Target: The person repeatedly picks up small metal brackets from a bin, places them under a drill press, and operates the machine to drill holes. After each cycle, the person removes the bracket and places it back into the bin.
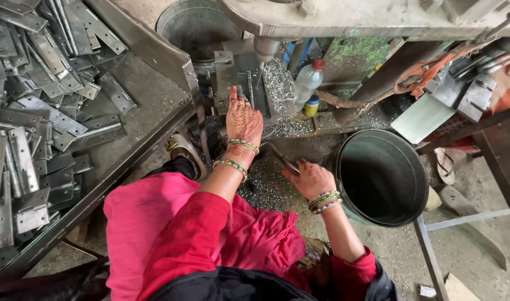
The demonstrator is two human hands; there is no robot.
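My left hand (243, 117), patterned with dark henna, reaches forward onto the grey metal bed of a drilling machine (277, 83), fingers pressing a small metal piece under the spindle. Whether it grips that piece is hard to tell. My right hand (309, 177) is closed around a curved metal lever handle (277, 156) lower down, beside a dark bucket (381, 177). Both wrists carry coloured bangles. Metal shavings cover the machine bed and the floor below.
A sloped metal tray (149, 106) on the left holds several grey steel hinges (48, 111). A plastic bottle with a red cap (309, 81) stands by the machine. A round metal tub (196, 25) sits behind. Metal frame bars (428, 245) stand right.
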